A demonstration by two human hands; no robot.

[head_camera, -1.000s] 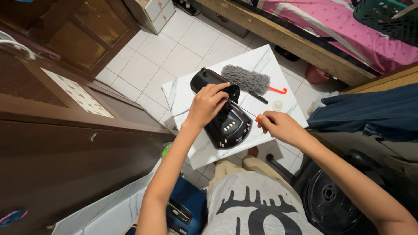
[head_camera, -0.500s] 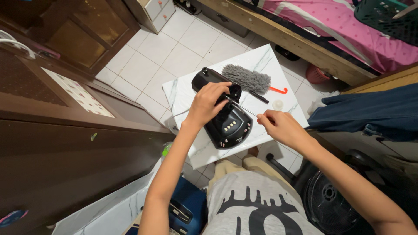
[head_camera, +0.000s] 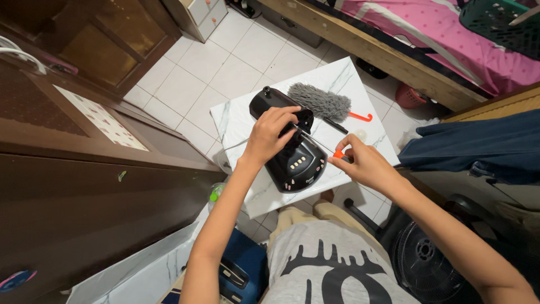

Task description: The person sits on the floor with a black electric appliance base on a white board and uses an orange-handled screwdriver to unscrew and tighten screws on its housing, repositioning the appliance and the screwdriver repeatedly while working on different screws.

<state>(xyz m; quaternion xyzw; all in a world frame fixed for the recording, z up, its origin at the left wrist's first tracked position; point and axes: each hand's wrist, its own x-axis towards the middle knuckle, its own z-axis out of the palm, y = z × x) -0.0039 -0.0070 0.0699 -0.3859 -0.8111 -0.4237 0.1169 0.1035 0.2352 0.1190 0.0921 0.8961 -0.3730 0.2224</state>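
A home bedroom: a bed (head_camera: 450, 50) with a pink dotted sheet in a wooden frame, dark wooden cabinets (head_camera: 84, 186), white floor tiles (head_camera: 225, 73), a small drawer unit (head_camera: 205, 14) and a floor fan (head_camera: 430, 264)

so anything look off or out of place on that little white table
Nothing spilled or broken. The black device overhangs the near edge of the white table, steadied by the left hand. The right hand holds an orange-handled screwdriver to it. A grey duster lies behind.

Right hand (head_camera: 364, 164) with orange-handled screwdriver (head_camera: 320, 144) shifted slightly toward 9 o'clock, closer to black device (head_camera: 295, 163); tip now seems to reach under left hand (head_camera: 270, 135). Left fingers curl tighter.
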